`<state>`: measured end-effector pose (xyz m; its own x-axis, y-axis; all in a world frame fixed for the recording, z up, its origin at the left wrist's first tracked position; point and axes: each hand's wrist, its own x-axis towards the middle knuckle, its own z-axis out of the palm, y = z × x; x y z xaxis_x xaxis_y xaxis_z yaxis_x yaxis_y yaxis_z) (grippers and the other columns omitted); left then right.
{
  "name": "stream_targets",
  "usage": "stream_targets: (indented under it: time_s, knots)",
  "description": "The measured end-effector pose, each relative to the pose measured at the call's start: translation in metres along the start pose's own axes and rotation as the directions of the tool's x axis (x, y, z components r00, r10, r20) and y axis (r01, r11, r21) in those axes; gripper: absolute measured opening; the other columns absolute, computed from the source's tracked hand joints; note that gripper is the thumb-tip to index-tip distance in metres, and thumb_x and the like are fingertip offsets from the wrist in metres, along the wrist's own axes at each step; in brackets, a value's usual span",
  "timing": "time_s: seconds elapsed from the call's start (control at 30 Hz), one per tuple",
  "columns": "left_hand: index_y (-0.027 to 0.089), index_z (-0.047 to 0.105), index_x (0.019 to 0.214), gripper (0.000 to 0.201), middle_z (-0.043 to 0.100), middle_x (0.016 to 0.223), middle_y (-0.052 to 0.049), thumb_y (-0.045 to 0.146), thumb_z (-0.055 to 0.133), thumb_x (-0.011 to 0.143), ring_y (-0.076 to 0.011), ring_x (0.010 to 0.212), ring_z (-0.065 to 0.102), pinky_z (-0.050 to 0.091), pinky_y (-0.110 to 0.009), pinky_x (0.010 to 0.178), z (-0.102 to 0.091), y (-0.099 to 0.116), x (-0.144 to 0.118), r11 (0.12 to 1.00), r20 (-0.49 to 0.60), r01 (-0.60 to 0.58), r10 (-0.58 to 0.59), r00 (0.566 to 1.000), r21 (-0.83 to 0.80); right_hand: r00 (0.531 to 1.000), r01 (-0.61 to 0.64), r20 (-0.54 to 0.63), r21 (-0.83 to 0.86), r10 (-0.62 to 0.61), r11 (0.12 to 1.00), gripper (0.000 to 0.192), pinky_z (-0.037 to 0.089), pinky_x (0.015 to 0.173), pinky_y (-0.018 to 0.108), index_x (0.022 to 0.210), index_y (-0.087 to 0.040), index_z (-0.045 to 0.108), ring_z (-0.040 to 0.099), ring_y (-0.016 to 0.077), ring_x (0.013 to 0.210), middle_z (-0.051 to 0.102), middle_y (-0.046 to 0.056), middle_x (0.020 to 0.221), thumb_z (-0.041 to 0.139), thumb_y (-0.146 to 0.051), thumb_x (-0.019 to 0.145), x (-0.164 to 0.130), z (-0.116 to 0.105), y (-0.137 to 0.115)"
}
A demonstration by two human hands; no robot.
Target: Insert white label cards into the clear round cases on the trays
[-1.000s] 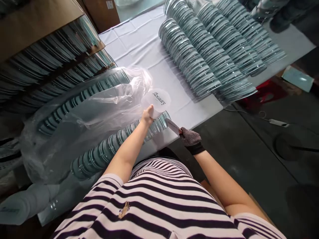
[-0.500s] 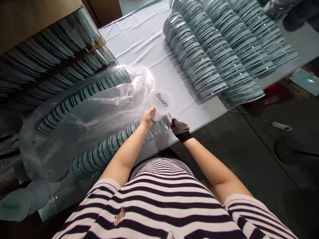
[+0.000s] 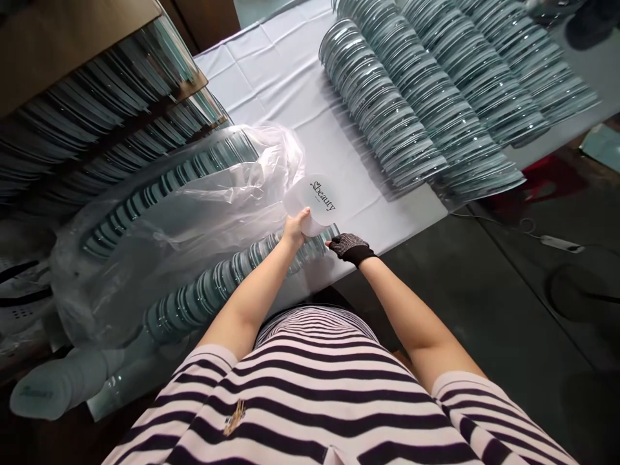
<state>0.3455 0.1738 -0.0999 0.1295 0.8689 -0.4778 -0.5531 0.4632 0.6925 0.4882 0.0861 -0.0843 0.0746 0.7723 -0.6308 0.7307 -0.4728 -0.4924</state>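
Observation:
My bare left hand (image 3: 294, 229) grips a stack of thin white round sheets (image 3: 303, 200) by its lower edge, thumb on top. The uppermost sheet bears the printed word "beauty". Below and behind the stack runs a row of round glass discs (image 3: 203, 294) on edge, partly covered by my left forearm. At the near right end of this row, my right hand (image 3: 349, 248), in a dark dotted glove with bare fingertips, is closed with its fingertips at the rim of an end glass disc (image 3: 334, 231). Its exact hold is partly hidden.
Several long rows of glass discs (image 3: 382, 110) lie at the right on the white-covered table (image 3: 271, 58). Clear plastic film (image 3: 194, 206) lies over another row at left. Cardboard boxes (image 3: 72, 39) with more glass stand behind. Another white stack (image 3: 43, 391) lies lower left.
My left hand and the white stack have shifted slightly right. My right hand has moved a little left and turned, its fingertips coming closer to the row's end.

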Motion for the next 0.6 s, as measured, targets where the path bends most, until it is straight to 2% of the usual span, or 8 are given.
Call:
stream_targets:
  time_s: [0.1,0.2,0.3,0.4,0.47,0.5,0.57,0.6]
  knots:
    - [0.016,0.069,0.116,0.046,0.075,0.115,-0.011,0.015,0.081,0.071,-0.0291,0.118,0.066,0.047,-0.043,0.108,0.001,0.002,-0.008,0.999,-0.01,-0.036,0.036,0.999,0.019,0.961,-0.024,-0.275,-0.155,-0.02,0.988,0.034,0.052,0.086,0.039,0.096,-0.017,0.074,0.069,0.0279,0.098,0.074,0.016,0.098,0.05,-0.041,0.094,-0.007,-0.019,-0.004]
    - [0.017,0.069,0.116,0.046,0.074,0.118,-0.012,0.019,0.082,0.071,-0.0296,0.118,0.065,0.048,-0.044,0.107,-0.005,0.008,-0.026,0.996,0.012,-0.073,0.073,0.997,0.041,0.837,0.068,-0.542,-0.029,-0.073,0.997,0.048,0.052,0.094,0.041,0.131,-0.018,0.062,0.066,0.0265,0.111,0.071,0.014,0.12,0.035,-0.04,0.099,-0.009,-0.032,0.001]
    - [0.017,0.07,0.114,0.046,0.075,0.115,-0.011,0.022,0.083,0.071,-0.029,0.115,0.067,0.049,-0.042,0.105,-0.018,0.01,-0.048,0.991,0.036,-0.106,0.103,0.994,0.08,0.795,0.256,-0.579,0.048,-0.182,0.965,0.061,0.048,0.105,0.043,0.149,-0.013,0.044,0.057,0.026,0.128,0.057,0.016,0.142,0.038,-0.042,0.096,-0.011,-0.028,-0.001]
    - [0.015,0.072,0.109,0.042,0.076,0.107,-0.011,0.023,0.084,0.07,-0.0288,0.111,0.069,0.051,-0.042,0.103,-0.03,0.007,-0.062,0.982,-0.053,-0.147,0.154,0.987,0.116,0.72,0.34,-0.612,-0.1,-0.327,0.935,0.067,0.038,0.116,0.049,0.149,-0.009,0.042,0.041,0.0306,0.143,0.042,0.019,0.155,0.048,-0.041,0.091,-0.022,-0.005,-0.019]
    - [0.015,0.073,0.106,0.039,0.077,0.102,-0.01,0.024,0.084,0.069,-0.0279,0.109,0.07,0.051,-0.041,0.102,-0.036,0.003,-0.067,0.978,-0.105,-0.157,0.173,0.979,0.138,0.654,0.378,-0.647,-0.169,-0.392,0.91,0.064,0.038,0.115,0.05,0.147,-0.011,0.044,0.04,0.0319,0.142,0.042,0.018,0.155,0.05,-0.041,0.09,-0.032,0.013,-0.033]
    - [0.015,0.073,0.104,0.038,0.077,0.101,-0.009,0.024,0.085,0.069,-0.0269,0.107,0.071,0.052,-0.041,0.102,-0.037,0.002,-0.068,0.978,-0.115,-0.154,0.171,0.979,0.144,0.651,0.402,-0.646,-0.154,-0.399,0.903,0.06,0.044,0.11,0.049,0.145,-0.013,0.047,0.048,0.0314,0.136,0.049,0.018,0.15,0.048,-0.041,0.091,-0.036,0.021,-0.039]
    - [0.016,0.073,0.103,0.036,0.078,0.101,-0.008,0.022,0.085,0.069,-0.0253,0.104,0.071,0.053,-0.039,0.101,-0.038,0.002,-0.07,0.982,-0.108,-0.136,0.15,0.983,0.13,0.702,0.427,-0.623,-0.021,-0.346,0.904,0.051,0.057,0.089,0.042,0.136,-0.015,0.054,0.066,0.028,0.109,0.066,0.017,0.128,0.042,-0.043,0.094,-0.042,0.029,-0.045]
    - [0.016,0.073,0.103,0.034,0.078,0.103,-0.008,0.021,0.084,0.07,-0.0249,0.104,0.072,0.053,-0.039,0.101,-0.037,0.005,-0.069,0.986,-0.106,-0.13,0.141,0.984,0.108,0.725,0.411,-0.626,0.059,-0.286,0.91,0.049,0.059,0.078,0.039,0.131,-0.015,0.057,0.069,0.026,0.094,0.071,0.016,0.115,0.038,-0.043,0.095,-0.044,0.028,-0.044]
